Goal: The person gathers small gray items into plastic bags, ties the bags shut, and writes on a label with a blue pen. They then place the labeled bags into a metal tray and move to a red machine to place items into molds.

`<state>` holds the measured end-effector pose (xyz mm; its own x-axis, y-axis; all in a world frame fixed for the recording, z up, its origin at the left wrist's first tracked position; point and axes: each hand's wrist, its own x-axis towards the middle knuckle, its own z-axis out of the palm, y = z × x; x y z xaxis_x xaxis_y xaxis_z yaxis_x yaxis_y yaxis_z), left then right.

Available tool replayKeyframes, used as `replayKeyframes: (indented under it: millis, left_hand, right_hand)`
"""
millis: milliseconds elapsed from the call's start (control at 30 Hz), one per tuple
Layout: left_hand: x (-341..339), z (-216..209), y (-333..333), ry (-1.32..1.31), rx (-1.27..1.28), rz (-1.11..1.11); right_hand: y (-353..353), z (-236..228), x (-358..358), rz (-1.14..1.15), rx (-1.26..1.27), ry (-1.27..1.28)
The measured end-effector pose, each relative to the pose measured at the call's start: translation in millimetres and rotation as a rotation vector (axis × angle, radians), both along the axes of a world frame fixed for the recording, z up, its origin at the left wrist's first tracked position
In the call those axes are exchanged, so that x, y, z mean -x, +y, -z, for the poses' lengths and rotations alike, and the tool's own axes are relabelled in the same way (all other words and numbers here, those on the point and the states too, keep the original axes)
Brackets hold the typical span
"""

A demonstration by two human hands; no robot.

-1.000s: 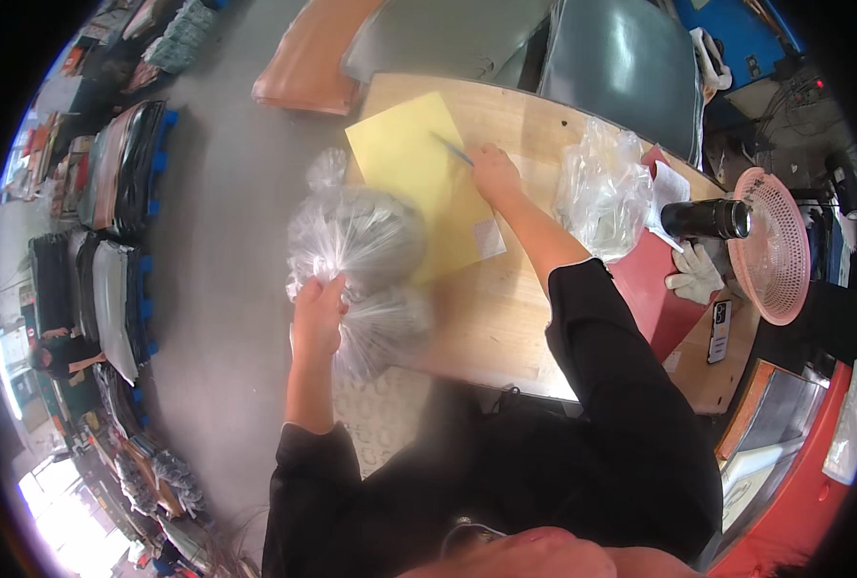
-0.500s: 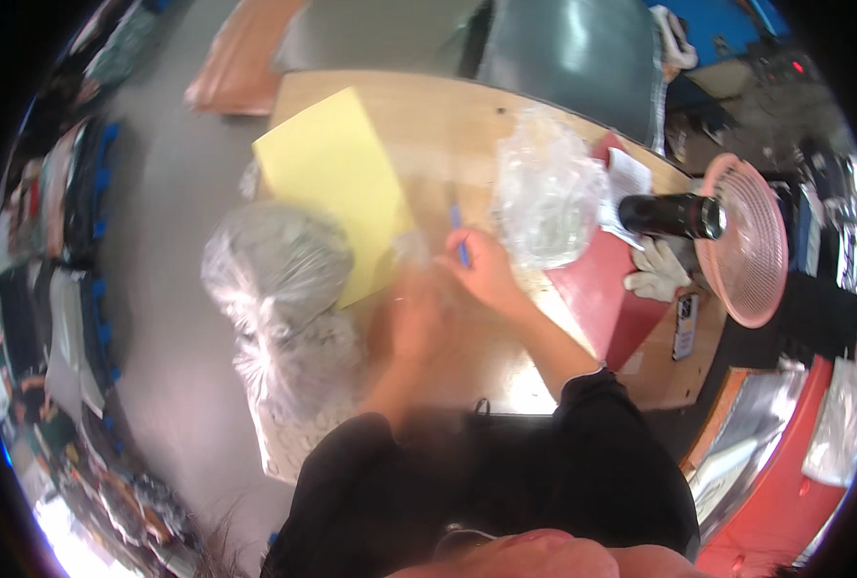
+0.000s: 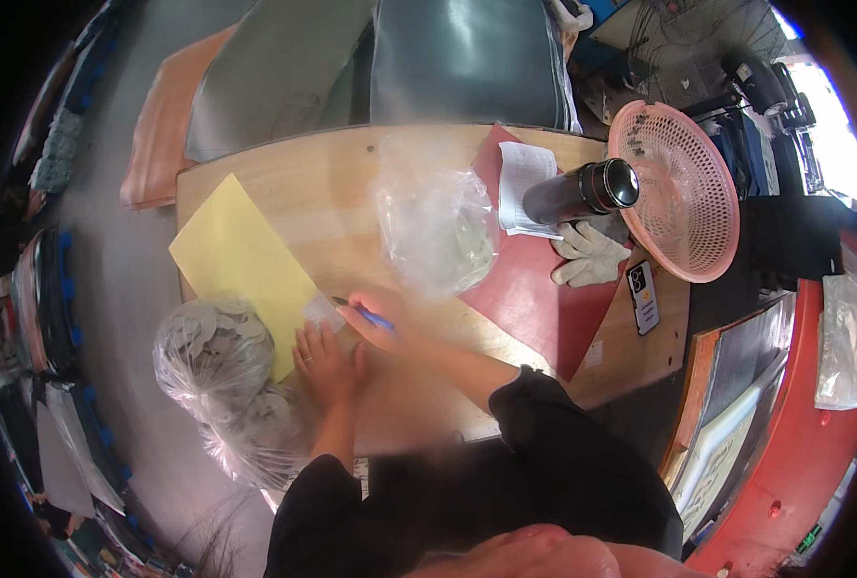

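My right hand (image 3: 388, 310) grips a blue pen (image 3: 376, 319), its dark tip pointing left toward a small whitish slip (image 3: 323, 310). That slip lies at the right edge of a large yellow sheet (image 3: 241, 255). Fingers stretched out, my left hand (image 3: 326, 364) rests flat at the slip's near edge and holds nothing. Close by on the left, a knotted clear plastic bag (image 3: 212, 352) full of grey flat pieces overlaps the yellow sheet's near end. Any writing on the slip is too small to make out.
Right of my hands are a crumpled clear bag (image 3: 438, 241), a dark red sheet (image 3: 544, 299), a white paper (image 3: 523, 166), a black flask (image 3: 568, 196), a white glove (image 3: 590, 258) and a phone (image 3: 643, 301). A pink basket (image 3: 722, 222) stands at the table's right edge.
The view has shifted, so the table sits farther left and lower. My left hand, blurred before, now lies flat by the slip. The pen has tilted from upright to pointing left, nearer the slip.
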<state>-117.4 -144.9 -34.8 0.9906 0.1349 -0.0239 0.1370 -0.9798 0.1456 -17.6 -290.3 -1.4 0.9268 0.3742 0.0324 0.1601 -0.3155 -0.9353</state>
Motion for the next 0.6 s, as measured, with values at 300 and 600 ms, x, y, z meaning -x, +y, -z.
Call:
replayKeyframes:
  millis: [300, 600]
  left_hand:
    - [-1, -11, -1, -0.032, 0.008, 0.023]
    - [-3, -2, 6, -0.020, 0.151, -0.036]
  right_hand:
    - [29, 48, -16, 0.040, -0.119, -0.421]
    - [19, 45, -17, 0.087, -0.099, -0.004]
